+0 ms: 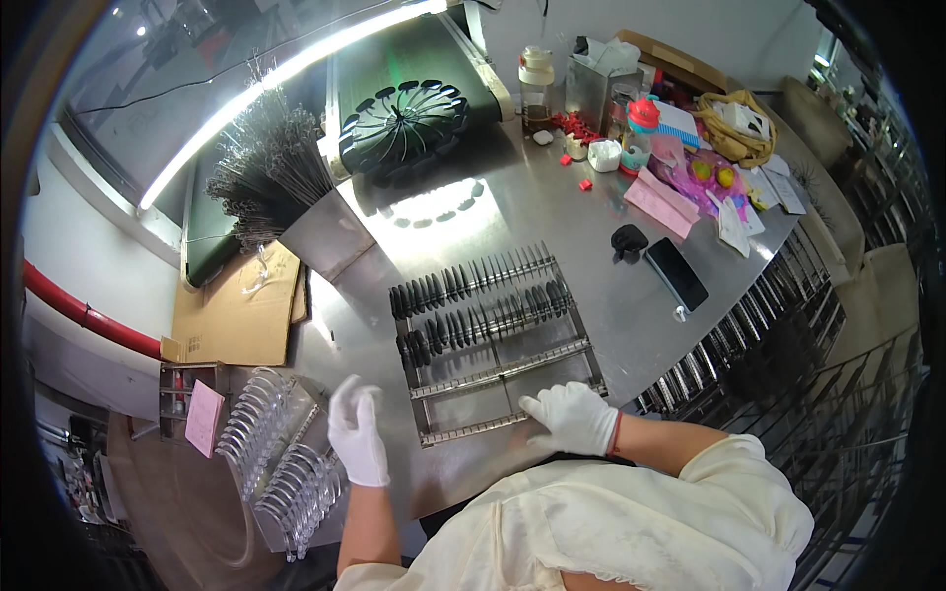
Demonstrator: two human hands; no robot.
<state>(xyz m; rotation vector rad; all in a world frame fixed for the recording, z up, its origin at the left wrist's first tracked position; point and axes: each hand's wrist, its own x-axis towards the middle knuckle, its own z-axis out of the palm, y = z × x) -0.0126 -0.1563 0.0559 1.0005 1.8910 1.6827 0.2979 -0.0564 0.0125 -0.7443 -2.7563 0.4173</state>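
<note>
The grey metal wire rack (498, 340), its upper rows filled with dark oval lenses (483, 295), lies flat on the steel table (552, 197). The white-gloved right hand (572, 416) rests open-palmed on the rack's near right corner, gripping nothing. The white-gloved left hand (357, 433) hovers left of the rack, fingers loosely curled, empty, just beside a tray of clear curved plastic pieces (281, 448). A black phone (676, 273) lies well apart to the right.

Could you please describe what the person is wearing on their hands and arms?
Both hands, left and right, are in white gloves. A thin red band shows at the right wrist. The forearms are bare, with loose cream short sleeves above.
</note>
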